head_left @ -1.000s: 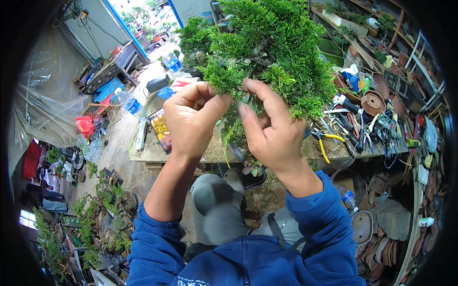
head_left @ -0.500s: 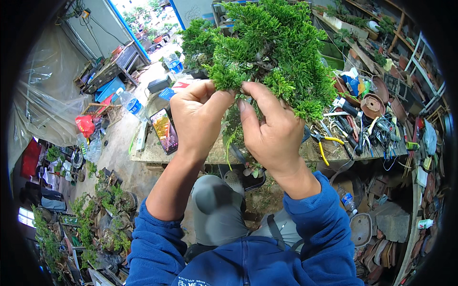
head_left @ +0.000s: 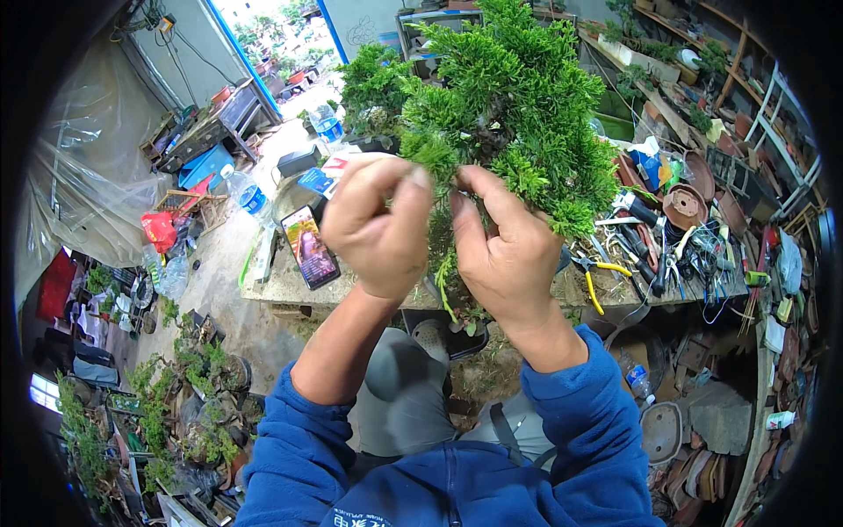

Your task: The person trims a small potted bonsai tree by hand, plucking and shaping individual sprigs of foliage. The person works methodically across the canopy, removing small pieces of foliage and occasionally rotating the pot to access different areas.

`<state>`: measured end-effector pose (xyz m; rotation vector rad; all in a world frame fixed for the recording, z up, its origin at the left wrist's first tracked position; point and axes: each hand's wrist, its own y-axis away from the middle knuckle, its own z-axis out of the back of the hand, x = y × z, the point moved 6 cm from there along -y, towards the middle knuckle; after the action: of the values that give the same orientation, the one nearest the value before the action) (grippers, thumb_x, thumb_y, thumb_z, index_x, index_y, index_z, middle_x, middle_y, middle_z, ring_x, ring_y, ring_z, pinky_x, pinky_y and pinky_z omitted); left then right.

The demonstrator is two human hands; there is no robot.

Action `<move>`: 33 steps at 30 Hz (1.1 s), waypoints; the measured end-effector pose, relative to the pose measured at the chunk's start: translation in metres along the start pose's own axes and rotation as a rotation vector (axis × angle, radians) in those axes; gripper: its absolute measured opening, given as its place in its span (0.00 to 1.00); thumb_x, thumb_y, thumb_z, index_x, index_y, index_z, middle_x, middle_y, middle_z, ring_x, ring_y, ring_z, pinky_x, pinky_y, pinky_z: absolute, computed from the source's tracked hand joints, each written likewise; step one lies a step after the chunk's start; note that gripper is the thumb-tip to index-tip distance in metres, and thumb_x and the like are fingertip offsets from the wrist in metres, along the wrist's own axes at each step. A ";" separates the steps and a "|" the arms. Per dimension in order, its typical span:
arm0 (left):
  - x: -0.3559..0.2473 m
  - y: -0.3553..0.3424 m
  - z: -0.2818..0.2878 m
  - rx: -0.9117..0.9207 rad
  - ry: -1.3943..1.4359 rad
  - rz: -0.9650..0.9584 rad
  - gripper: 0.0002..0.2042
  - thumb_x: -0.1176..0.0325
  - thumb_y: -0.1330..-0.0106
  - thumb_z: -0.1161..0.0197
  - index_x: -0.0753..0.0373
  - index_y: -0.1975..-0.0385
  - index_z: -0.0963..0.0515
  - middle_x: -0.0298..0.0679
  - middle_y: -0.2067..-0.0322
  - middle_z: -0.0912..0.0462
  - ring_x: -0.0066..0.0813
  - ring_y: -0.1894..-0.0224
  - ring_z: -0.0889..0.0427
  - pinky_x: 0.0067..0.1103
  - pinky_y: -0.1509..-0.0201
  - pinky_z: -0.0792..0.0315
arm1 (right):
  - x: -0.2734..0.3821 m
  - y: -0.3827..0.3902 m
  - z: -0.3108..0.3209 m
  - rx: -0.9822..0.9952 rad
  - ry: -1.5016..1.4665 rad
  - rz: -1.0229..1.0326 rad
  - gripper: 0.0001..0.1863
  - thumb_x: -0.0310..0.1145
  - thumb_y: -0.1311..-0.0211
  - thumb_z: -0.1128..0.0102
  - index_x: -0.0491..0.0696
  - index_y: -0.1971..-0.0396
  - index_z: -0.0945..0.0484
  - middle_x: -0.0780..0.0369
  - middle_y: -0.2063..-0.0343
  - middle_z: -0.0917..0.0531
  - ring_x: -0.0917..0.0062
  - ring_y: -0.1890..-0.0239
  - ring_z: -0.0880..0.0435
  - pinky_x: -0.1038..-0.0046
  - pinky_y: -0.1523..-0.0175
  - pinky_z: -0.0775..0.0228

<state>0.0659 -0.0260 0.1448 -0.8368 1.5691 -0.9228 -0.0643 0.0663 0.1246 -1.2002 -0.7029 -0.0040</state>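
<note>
A dense green juniper bonsai [head_left: 544,114] stands in front of me at the workbench, its lower trunk largely hidden. My left hand [head_left: 378,220] is closed just below its left foliage, thumb tip against the greenery, slightly blurred; what it pinches is unclear. Beside it, my right hand [head_left: 505,255] has thumb and forefinger pinched on a low branch [head_left: 443,149] of the tree. A phone with a lit screen [head_left: 309,248] lies left of my left hand. Right of my right hand lie yellow-handled pliers [head_left: 597,277].
The workbench [head_left: 281,290] holds a pile of hand tools [head_left: 676,250], clay pots [head_left: 685,204] and water bottles [head_left: 248,195]. A smaller bonsai [head_left: 369,83] stands behind. More potted trees [head_left: 158,422] crowd the lower left. A doorway [head_left: 277,53] opens at the back.
My left hand has turned and drawn down, its thumb now pointing up. My right hand sits slightly lower. The view has shifted a little, with the bonsai appearing further right and down.
</note>
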 end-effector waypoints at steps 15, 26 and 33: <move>0.007 -0.008 0.003 0.246 0.158 0.600 0.12 0.74 0.35 0.31 0.68 0.53 0.18 0.28 0.73 0.20 0.12 0.73 0.27 0.14 0.69 0.33 | 0.006 0.005 -0.003 0.047 0.012 0.122 0.17 0.17 0.43 0.32 0.44 0.52 0.14 0.52 0.57 0.11 0.58 0.59 0.11 0.66 0.53 0.19; 0.010 0.016 0.019 0.292 0.325 0.515 0.11 0.84 0.40 0.32 0.69 0.59 0.19 0.35 0.56 0.17 0.17 0.57 0.20 0.17 0.55 0.24 | -0.006 0.011 -0.007 -0.024 0.018 0.263 0.22 0.18 0.50 0.32 0.51 0.53 0.14 0.60 0.56 0.11 0.63 0.63 0.11 0.68 0.59 0.19; 0.013 0.003 0.015 0.322 0.281 0.664 0.09 0.71 0.37 0.26 0.66 0.63 0.18 0.32 0.67 0.17 0.16 0.66 0.20 0.17 0.62 0.24 | -0.005 0.012 -0.007 -0.004 0.087 0.294 0.22 0.19 0.49 0.32 0.51 0.52 0.15 0.61 0.56 0.12 0.65 0.65 0.11 0.68 0.61 0.19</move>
<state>0.0786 -0.0386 0.1348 0.0610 1.7142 -0.7809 -0.0602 0.0635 0.1108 -1.2907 -0.4454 0.1863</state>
